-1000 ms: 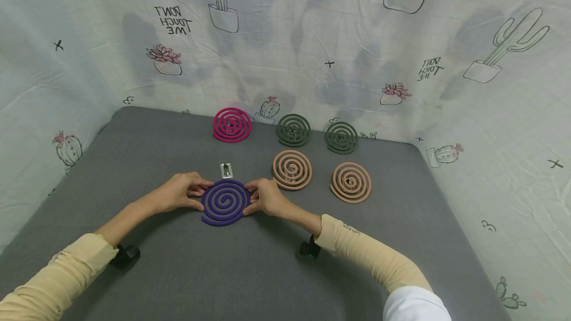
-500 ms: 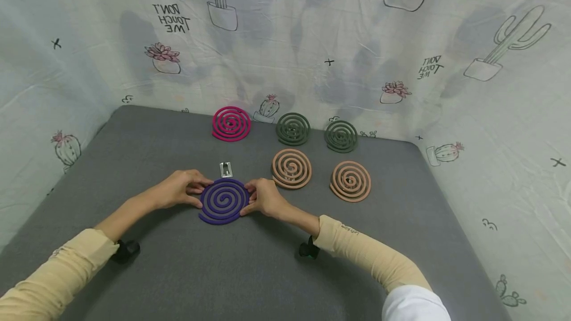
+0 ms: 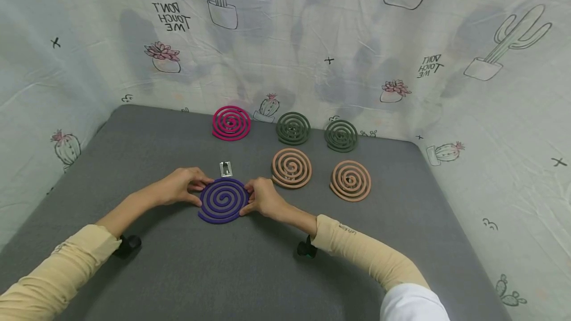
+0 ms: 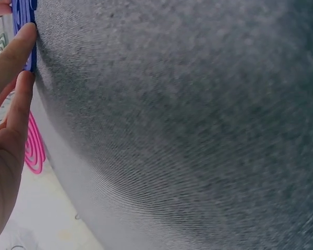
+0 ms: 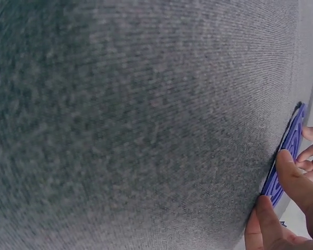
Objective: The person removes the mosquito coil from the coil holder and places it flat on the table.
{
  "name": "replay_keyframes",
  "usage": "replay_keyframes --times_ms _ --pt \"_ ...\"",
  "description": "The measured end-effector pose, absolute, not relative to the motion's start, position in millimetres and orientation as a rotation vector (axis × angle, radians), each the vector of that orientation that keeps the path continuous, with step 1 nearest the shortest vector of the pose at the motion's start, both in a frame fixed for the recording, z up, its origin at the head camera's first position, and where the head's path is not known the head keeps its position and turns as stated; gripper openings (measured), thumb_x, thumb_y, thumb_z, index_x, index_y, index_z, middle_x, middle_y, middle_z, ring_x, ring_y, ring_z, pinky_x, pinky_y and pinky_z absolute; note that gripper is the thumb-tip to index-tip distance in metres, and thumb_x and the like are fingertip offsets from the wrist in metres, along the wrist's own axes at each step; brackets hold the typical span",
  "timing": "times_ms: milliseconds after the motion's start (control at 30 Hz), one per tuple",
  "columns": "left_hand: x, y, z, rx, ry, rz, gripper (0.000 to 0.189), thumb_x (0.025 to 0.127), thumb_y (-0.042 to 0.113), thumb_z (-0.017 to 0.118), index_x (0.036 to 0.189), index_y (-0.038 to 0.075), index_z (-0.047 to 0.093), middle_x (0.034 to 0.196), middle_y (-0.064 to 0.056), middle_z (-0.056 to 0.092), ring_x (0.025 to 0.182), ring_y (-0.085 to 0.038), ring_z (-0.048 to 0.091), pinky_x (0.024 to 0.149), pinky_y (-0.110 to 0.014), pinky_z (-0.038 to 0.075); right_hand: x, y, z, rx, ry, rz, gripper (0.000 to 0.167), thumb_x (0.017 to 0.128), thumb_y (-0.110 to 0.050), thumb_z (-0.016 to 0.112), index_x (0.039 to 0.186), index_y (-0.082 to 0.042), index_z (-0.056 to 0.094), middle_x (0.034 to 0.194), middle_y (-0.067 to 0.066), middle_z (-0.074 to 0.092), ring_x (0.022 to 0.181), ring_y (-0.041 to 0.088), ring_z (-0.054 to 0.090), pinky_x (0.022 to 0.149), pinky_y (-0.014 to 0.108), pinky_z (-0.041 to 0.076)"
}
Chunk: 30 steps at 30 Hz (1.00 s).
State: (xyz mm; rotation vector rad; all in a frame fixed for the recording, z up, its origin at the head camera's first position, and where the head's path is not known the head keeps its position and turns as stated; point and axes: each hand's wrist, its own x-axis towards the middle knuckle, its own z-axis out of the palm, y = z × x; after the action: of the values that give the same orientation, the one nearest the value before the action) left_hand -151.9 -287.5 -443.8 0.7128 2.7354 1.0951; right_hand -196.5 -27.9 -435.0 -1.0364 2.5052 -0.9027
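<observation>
Seen from above, on a dark grey tabletop [image 3: 223, 271]: a flat purple spiral coil [image 3: 225, 197], slightly nearer the left edge than the right, well short of the far edge. Held from both sides. Pinches the rim facing the left edge with thumb and fingertips of the left hand [image 3: 183, 186]; pinches the rim facing the right edge likewise with the right hand [image 3: 267, 197]. In both wrist views, seen almost edge-on; cannot tell whether raised off the tabletop.

Just beyond the purple coil, towards the far edge: a small silver metal stand [image 3: 226, 173]. Just beyond the right hand, towards the far right corner: a tan coil [image 3: 292, 168], then, nearer the right edge, another tan coil [image 3: 350, 180], both with glints of metal through the gaps.

Along the far edge, from left to right: a bright pink coil [image 3: 230, 123], a dark green coil [image 3: 293, 128] and a second green coil [image 3: 341, 135], the last closest to the far right corner. Behind the far edge, a pale curtain [image 3: 276, 38] printed with potted cacti and reversed lettering. On the forearms, cream sleeves [image 3: 370, 249], with a small black device [image 3: 128, 245] below each cuff.
</observation>
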Motion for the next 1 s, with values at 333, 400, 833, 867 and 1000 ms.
replay_keyframes --times_ms 333,400,833,867,1000 --pt "-152 -283 -437 0.645 2.759 1.010 0.056 0.064 0.003 0.088 0.113 -0.011 0.064 0.106 -0.019 0.059 0.095 -0.030 0.064 0.081 -0.024 0.056 -195 -25 -436 -1.036 2.513 -0.906 0.060 0.063 -0.010 0.091 0.113 0.009 0.063 0.096 0.016 0.066 0.070 0.013 0.065 0.058 0.010 0.050" --pt "-152 -283 -437 0.642 2.762 1.001 0.057 0.064 0.003 0.088 0.113 -0.011 0.064 0.105 -0.019 0.060 0.095 -0.029 0.064 0.081 -0.024 0.056 -194 -23 -435 -1.008 2.493 -0.942 0.061 0.064 -0.008 0.090 0.115 0.009 0.062 0.101 0.017 0.065 0.073 0.016 0.066 0.059 0.011 0.050" --pt "-152 -286 -437 0.623 2.756 1.290 0.048 0.073 -0.005 0.078 0.118 -0.009 0.062 0.113 -0.023 0.064 0.101 -0.036 0.063 0.083 -0.028 0.056 -197 -2 -443 -0.917 2.438 -1.342 0.048 0.070 -0.004 0.084 0.113 0.004 0.065 0.108 0.017 0.067 0.085 0.025 0.068 0.065 0.017 0.054" --pt "-152 -284 -437 0.613 2.774 1.331 0.047 0.074 -0.006 0.077 0.118 -0.008 0.062 0.113 -0.023 0.064 0.101 -0.036 0.064 0.083 -0.029 0.056 -199 1 -443 -0.917 2.420 -1.381 0.047 0.072 -0.004 0.083 0.114 0.004 0.065 0.110 0.017 0.067 0.088 0.027 0.068 0.068 0.019 0.055" --pt "-152 -272 -436 0.528 2.824 1.499 0.043 0.078 -0.002 0.076 0.119 -0.006 0.063 0.115 -0.022 0.065 0.104 -0.035 0.063 0.084 -0.031 0.055 -203 14 -444 -0.931 2.294 -1.522 0.043 0.078 -0.002 0.077 0.118 0.005 0.063 0.116 0.021 0.064 0.097 0.032 0.065 0.082 0.031 0.055"
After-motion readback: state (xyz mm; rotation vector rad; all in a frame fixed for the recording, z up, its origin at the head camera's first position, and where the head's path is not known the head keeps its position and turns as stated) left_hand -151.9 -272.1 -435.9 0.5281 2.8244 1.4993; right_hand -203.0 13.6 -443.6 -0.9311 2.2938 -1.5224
